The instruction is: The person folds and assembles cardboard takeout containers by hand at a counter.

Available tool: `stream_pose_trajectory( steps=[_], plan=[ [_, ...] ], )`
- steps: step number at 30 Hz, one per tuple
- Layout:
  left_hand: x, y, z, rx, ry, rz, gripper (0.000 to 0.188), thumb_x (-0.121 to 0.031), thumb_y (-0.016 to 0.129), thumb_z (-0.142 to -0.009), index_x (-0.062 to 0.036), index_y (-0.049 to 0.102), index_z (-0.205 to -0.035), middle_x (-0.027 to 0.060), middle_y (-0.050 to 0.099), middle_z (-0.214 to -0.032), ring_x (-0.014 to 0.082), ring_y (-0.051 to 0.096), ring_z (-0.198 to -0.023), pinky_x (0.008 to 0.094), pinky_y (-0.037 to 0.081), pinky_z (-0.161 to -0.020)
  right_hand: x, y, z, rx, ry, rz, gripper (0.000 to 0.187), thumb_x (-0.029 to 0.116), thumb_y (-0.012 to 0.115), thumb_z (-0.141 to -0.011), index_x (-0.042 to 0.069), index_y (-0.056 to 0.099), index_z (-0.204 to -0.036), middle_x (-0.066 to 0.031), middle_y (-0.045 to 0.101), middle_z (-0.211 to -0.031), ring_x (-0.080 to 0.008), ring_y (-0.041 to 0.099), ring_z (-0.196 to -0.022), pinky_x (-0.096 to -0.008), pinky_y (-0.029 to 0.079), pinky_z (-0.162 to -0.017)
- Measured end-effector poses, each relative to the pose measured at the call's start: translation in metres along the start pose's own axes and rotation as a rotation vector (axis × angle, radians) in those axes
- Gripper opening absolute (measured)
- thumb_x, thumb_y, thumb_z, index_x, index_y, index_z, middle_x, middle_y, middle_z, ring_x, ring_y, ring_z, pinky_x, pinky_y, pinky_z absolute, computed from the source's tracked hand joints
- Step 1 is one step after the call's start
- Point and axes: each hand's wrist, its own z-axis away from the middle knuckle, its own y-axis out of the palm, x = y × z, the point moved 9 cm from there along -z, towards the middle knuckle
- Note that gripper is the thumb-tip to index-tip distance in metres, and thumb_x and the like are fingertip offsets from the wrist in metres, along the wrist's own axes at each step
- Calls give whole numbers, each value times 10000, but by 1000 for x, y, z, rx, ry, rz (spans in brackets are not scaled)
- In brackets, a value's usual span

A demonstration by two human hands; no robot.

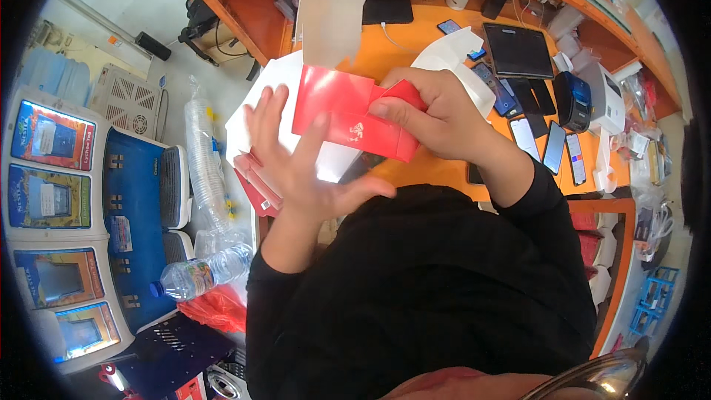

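Observation:
My right hand (443,112) grips the right end of a glossy red folded card carton (342,96), its thumb pressed on top and its fingers behind. A small pale emblem shows on the carton's lower panel. Over the carton's left side, my left hand (292,159) is spread, fingers apart and thumb stretched out; whether a fingertip touches the card I cannot tell. White card or paper (259,83) lies behind the carton and beneath my left hand. A tall pale flap (333,11) stands up just beyond it. Another red box (255,184) is partly hidden under my left wrist.
Several phones (552,147) lie on the orange desk (435,21) at right, near a black tablet (517,50) and a white printer-like machine (601,95). Left stand a drink dispenser (137,215), stacked clear cups (200,148) and a water bottle (200,275).

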Motion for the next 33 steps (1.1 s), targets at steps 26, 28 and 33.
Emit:
stream_pose_trajectory(
  steps=[26, 28, 33],
  plan=[
    [-16, 8, 13, -281, 74, 21, 1283, -582, 908, -536, -224, 115, -1478, 296, 304, -1442, 400, 500, -1222, 484, 518, -919, 6, 29, 8, 106, -12, -227, 285, 189, 732, -894, -1, 660, -1095, -34, 687, -921, -79, 620, -845, -240, 503, -758],
    [-15, 13, 18, -345, 133, 2, 1317, -563, 910, -555, -245, 50, -1500, 315, 272, -1451, 401, 509, -1214, 484, 534, -914, 14, 25, 13, 53, -43, -171, 248, 199, 732, -893, 0, 676, -1029, -45, 693, -886, -87, 627, -814, -239, 503, -730],
    [10, 29, 26, -261, 218, 44, 1286, -546, 907, -577, -260, 65, -1506, 288, 235, -1465, 373, 482, -1234, 470, 500, -945, 37, -2, 31, -99, -114, -267, 223, 197, 725, -897, -2, 684, -987, -47, 712, -860, -89, 636, -768, -240, 503, -693]
  ],
)
